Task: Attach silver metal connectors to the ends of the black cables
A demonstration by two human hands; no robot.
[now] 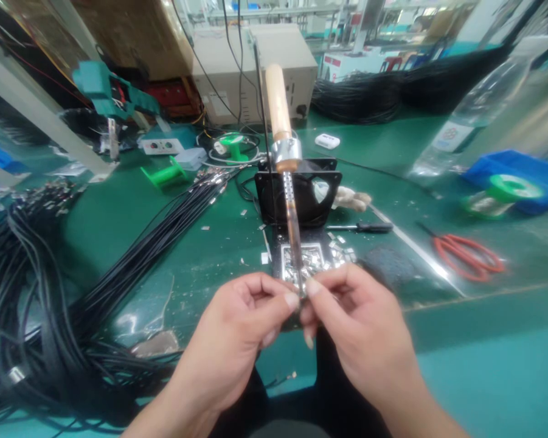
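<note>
My left hand [250, 316] and my right hand [356, 322] meet just below the tip of a soldering iron [292, 225]. Thumb and forefinger of each are pinched together, but whatever sits between them is too small and blurred to name. The iron, with its wooden handle [278, 100] uppermost, is fixed tip-down in front of a black fan frame [274, 198]. Under the tip, a shallow tray [283, 249] holds many small silvery pieces, and more of them [342, 243] lie scattered to its right.
Bundles of black cables [159, 249] cover the left side, with a green spool [164, 175] behind. Rightward lie a screwdriver [369, 227], red-handled scissors [469, 255], a solder spool [502, 194], a blue bin [524, 176] and a plastic bottle [474, 115]. A beige machine [255, 73] stands at the back.
</note>
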